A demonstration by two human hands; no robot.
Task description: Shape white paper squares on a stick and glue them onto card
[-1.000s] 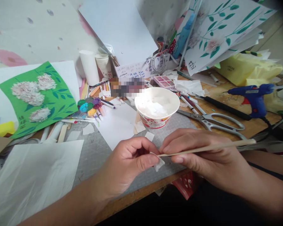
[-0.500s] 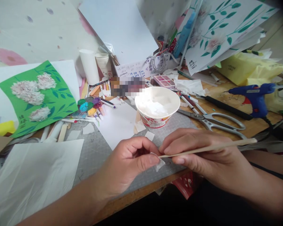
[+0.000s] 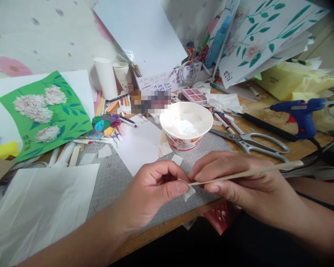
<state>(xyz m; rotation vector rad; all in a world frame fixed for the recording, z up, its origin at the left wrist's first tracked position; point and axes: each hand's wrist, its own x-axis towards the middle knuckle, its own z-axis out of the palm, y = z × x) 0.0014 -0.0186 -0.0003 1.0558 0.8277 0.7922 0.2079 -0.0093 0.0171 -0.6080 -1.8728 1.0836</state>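
Observation:
Between thumb and fingers, my left hand (image 3: 158, 193) pinches a small piece of thin white paper (image 3: 189, 193), whose loose edge hangs below the thumb. My right hand (image 3: 239, 181) is closed on a thin wooden stick (image 3: 256, 171), which slants up to the right. The stick's left tip meets the paper at my left fingertips; how far it goes in is hidden. Just beyond my hands stands a white paper bowl (image 3: 186, 128) with a red printed side, holding small white paper pieces.
Scissors (image 3: 247, 142) and a blue glue gun (image 3: 302, 115) lie at the right. Left, a green picture with paper flowers (image 3: 44, 115) leans above a white sheet (image 3: 41, 207). Pens and paint blobs (image 3: 102, 124) crowd the back of the grey cutting mat (image 3: 117, 185).
Both hands stay almost in place. The hanging edge of the paper has shifted slightly at the stick's tip, and the stick's right end sits a touch higher.

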